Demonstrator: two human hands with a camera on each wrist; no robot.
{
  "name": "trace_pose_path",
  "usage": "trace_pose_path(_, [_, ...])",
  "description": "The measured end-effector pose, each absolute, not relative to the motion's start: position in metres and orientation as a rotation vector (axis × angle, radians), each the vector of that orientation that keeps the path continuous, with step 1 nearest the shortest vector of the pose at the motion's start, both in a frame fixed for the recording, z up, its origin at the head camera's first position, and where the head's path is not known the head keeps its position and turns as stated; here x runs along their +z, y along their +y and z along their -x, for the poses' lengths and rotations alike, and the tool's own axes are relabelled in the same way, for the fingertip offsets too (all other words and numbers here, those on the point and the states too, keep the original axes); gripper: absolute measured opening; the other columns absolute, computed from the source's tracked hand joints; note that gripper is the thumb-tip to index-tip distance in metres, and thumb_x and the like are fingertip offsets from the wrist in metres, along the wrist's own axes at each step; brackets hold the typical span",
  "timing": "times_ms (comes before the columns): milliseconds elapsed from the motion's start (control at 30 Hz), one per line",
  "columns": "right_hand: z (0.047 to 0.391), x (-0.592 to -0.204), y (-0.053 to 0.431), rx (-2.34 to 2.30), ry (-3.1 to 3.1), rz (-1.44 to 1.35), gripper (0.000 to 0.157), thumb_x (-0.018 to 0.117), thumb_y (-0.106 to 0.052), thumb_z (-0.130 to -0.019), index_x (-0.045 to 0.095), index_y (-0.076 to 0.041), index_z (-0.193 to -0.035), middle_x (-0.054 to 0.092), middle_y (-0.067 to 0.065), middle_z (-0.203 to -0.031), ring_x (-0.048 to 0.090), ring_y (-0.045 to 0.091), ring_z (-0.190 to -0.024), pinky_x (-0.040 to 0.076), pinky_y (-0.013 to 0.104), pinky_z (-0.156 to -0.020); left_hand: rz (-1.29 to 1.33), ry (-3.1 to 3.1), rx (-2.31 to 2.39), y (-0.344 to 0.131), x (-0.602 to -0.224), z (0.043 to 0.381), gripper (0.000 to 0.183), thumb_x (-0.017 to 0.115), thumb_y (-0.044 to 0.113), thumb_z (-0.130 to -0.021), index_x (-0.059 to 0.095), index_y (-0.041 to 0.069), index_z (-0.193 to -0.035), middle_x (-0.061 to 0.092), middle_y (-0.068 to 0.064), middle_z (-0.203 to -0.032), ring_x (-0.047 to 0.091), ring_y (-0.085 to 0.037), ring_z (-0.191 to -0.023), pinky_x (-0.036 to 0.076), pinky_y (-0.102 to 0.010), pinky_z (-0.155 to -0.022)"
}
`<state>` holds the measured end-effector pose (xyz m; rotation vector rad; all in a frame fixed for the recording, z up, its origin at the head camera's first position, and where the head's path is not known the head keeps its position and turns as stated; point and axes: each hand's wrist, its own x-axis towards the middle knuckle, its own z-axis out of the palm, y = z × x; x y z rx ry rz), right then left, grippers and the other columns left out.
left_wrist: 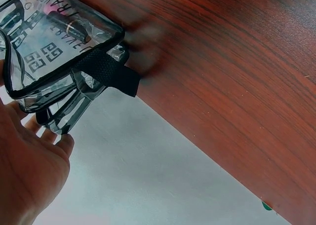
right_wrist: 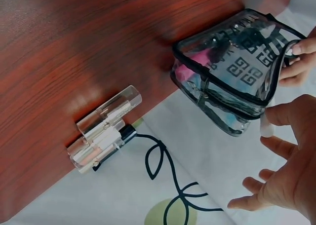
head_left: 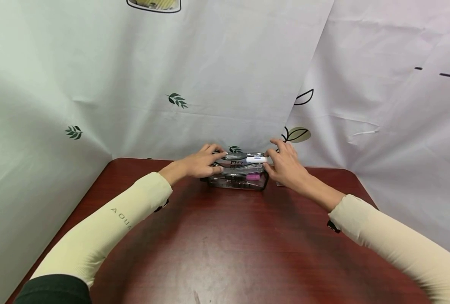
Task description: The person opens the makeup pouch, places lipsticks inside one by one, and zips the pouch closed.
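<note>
A clear travel pouch [head_left: 238, 182] with black trim stands at the far edge of the table, its top open. My left hand [head_left: 201, 164] grips the pouch's left side; in the left wrist view the fingers of the left hand [left_wrist: 34, 161] curl at its edge. At the opening, my right hand [head_left: 287, 166] pinches a white tube [head_left: 257, 160] between thumb and index finger. That white tube [right_wrist: 267, 125] shows only partly in the right wrist view, beside the pouch rim. Inside the pouch lie a pink-capped item [head_left: 253, 177] and other things blurred by the plastic.
Several clear lip gloss-like tubes [right_wrist: 101, 131] lie on the table right of the pouch. The reddish-brown wooden table [head_left: 225, 245] meets a white printed cloth [head_left: 225, 76] behind it. A black strap [left_wrist: 111, 72] sticks out from the pouch's side.
</note>
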<state>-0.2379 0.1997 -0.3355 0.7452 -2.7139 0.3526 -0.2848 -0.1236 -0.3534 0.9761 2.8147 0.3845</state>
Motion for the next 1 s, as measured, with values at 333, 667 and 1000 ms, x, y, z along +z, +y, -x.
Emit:
trace_pose_path(333, [0.239, -0.337, 0.2, 0.369, -2.734, -0.714, 0.025, 0.075, -0.016, -0.107, 0.072, 0.005, -0.12, 0.046, 0.037, -0.167, 0.048, 0.061, -0.149, 0.035, 0.075, -0.126, -0.988, 2.807, 0.388, -0.124, -0.355, 0.285, 0.072, 0.055, 0.042, -0.116, 0.037, 0.009, -0.178, 0.032, -0.015, -0.178, 0.027, -0.039, -0.166, 0.04, -0.066, -0.129])
trace_pose_path(667, [0.248, -0.343, 0.211, 0.403, -2.756, -0.665, 0.022, 0.071, -0.013, -0.107, 0.072, 0.006, -0.119, 0.045, 0.038, -0.168, 0.043, 0.062, -0.156, 0.033, 0.077, -0.127, -0.992, 2.808, 0.4, -0.126, -0.356, 0.285, 0.072, 0.054, 0.043, -0.116, 0.037, 0.009, -0.177, 0.032, -0.015, -0.178, 0.027, -0.039, -0.166, 0.039, -0.066, -0.129])
trace_pose_path(1000, [0.269, -0.352, 0.24, 0.401, -2.847, -0.551, 0.028, 0.065, -0.013, -0.109, 0.071, 0.01, -0.124, 0.044, 0.043, -0.165, 0.041, 0.064, -0.156, 0.031, 0.079, -0.126, -0.984, 2.804, 0.402, -0.126, -0.357, 0.286, 0.072, 0.053, 0.043, -0.116, 0.036, 0.009, -0.178, 0.031, -0.014, -0.178, 0.026, -0.039, -0.167, 0.037, -0.065, -0.131])
